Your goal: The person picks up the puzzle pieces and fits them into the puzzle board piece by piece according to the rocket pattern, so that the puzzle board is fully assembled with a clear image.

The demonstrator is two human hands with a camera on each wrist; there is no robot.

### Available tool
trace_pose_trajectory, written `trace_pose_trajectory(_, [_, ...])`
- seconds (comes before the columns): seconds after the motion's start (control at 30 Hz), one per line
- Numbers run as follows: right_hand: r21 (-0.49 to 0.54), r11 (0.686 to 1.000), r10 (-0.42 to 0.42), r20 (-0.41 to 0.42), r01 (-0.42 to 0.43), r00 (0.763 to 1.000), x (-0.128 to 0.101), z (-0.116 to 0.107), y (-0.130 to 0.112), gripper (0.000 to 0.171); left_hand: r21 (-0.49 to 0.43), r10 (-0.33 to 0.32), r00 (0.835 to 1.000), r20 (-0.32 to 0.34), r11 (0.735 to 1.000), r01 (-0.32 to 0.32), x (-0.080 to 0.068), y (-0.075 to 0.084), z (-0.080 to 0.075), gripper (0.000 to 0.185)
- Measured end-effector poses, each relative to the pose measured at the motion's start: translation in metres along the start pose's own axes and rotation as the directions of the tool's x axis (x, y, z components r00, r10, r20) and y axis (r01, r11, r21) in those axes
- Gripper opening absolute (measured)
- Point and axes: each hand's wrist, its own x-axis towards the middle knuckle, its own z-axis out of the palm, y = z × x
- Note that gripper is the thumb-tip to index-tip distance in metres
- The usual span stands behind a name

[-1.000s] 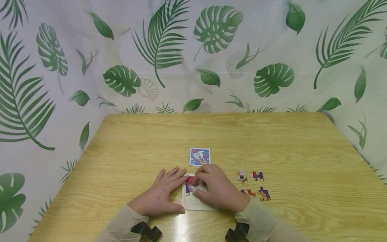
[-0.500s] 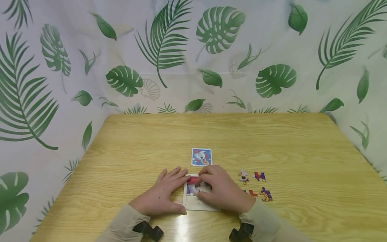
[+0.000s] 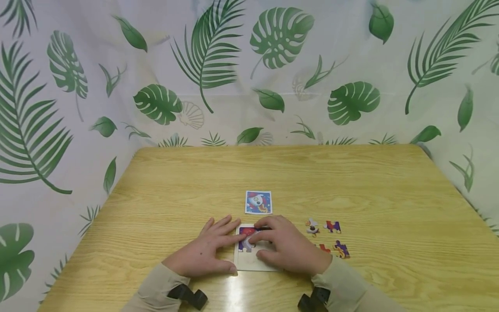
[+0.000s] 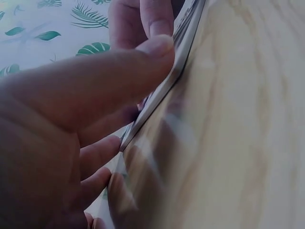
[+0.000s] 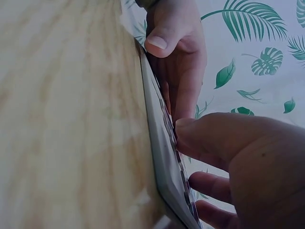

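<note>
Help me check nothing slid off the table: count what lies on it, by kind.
Loose puzzle pieces right of the hands: 4
Puzzle tray: 1
Picture card: 1
Total: 6, not counting pieces already in the tray, partly hidden under the fingers.

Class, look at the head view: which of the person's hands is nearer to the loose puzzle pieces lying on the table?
Right. The right hand rests on the puzzle tray, just beside the loose puzzle pieces. The left hand lies at the tray's far side from them.
</note>
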Motion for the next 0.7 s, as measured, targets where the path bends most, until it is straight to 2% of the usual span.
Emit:
trace_pose_trajectory(0.43, [0.004,1.000,-0.007,-0.014,0.007,1.000,0.0013,-0.0006,0.0002,0.027,0.022,-0.024,0.999,-0.029,0.999,0.024,0.0005,0.0031,0.0008,0.079])
trace_pose_trajectory(0.7, [0.026,0.998,0.055,-0.006,-0.055,0.998,0.0022,-0.0016,0.0022,0.031,0.030,-0.018,1.000,-0.026,0.999,0.018,0.0015,0.0020,0.0017,0.082])
